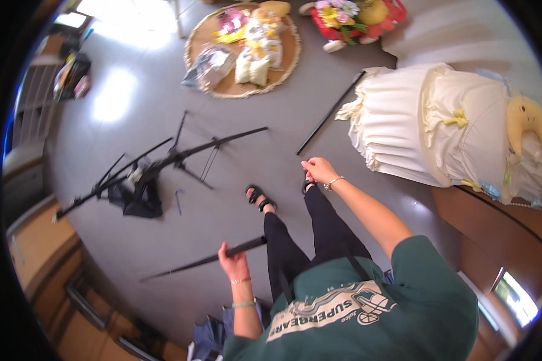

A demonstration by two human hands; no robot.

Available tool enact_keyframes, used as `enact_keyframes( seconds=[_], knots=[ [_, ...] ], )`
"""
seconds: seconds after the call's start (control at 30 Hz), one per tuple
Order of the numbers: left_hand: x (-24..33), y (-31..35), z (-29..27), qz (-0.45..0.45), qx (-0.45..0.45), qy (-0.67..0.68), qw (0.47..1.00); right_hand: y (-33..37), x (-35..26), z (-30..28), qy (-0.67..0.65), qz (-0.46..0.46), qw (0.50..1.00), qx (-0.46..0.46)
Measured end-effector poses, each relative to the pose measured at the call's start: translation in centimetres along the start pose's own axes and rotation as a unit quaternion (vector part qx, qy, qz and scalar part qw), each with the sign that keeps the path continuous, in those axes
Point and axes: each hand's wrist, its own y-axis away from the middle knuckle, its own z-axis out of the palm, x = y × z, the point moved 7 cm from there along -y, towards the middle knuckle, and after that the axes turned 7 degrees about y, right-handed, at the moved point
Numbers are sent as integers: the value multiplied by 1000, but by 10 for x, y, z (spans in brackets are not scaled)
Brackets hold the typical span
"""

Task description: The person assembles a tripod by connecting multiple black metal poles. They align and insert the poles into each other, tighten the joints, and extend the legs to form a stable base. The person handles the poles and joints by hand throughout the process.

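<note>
My left hand (233, 265) is closed round a long black pole (190, 265), which slants out to the left beside my legs. My right hand (320, 171) is held forward over my foot with thumb and fingers pinched together. Whatever is in that pinch, if anything, is too small to make out. Just beyond it another black pole (329, 114) lies on the grey floor. Farther left lies a black metal stand (177, 157) with its legs spread, a black bag (140, 195) beside it.
A round woven mat (193, 57) holds several plastic-wrapped packages. Behind it on the right is a red toy cart (376, 21) with flowers. White ruffled fabric (397, 120) with a yellow moon cushion (527, 120) covers something on the right. Wooden furniture (42, 240) lines the left. A small blue item (179, 202) lies near the stand.
</note>
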Motion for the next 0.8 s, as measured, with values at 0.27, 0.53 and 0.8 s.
enact_keyframes(
  seconds=[0.27, 0.53, 0.8],
  knots=[
    [-24, -42, 25, 70, -47, -85, 993, -245, 208, -61, 81, 158, 960, 217],
    [-67, -84, 60, 93, 27, -229, 969, -387, 256, -15, 44, 199, 932, 299],
    [-78, -129, 56, 34, 33, -131, 990, -402, 296, -9, -225, 225, 863, 392]
  ],
)
